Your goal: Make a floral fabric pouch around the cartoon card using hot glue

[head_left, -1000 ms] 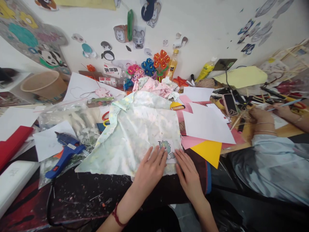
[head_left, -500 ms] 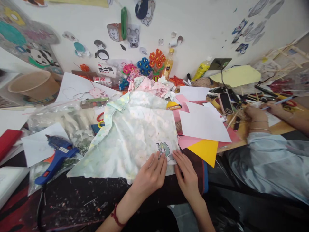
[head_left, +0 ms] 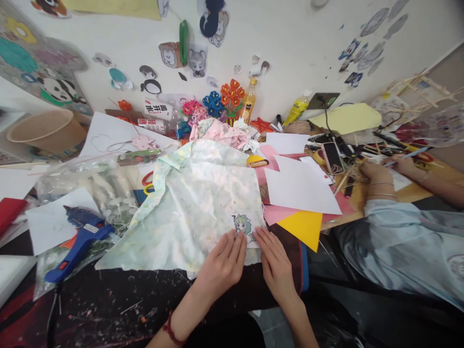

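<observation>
A crumpled pale green floral sheet (head_left: 188,208) lies spread on the dark table. A small cartoon cut-out with green hair (head_left: 243,225) sits on its near right corner. My left hand (head_left: 221,263) lies flat on the sheet, fingers stretched out with the tips at the cut-out's lower left edge. Just to the right, my right hand (head_left: 276,263) also lies flat with fingers apart, its tips by the cut-out's lower right edge. Neither hand holds anything.
A blue glue gun (head_left: 78,241) lies at left on white paper. White sheets (head_left: 299,186), pink and yellow paper (head_left: 302,227) lie to the right. Another person in a pale sleeve (head_left: 409,237) works at right among sticks and phones. Bottles, paper flowers and a cardboard bowl (head_left: 45,130) stand behind.
Both hands have slid a little toward me along the sheet, so the cartoon cut-out is now fully uncovered. The view has shifted slightly to the right.
</observation>
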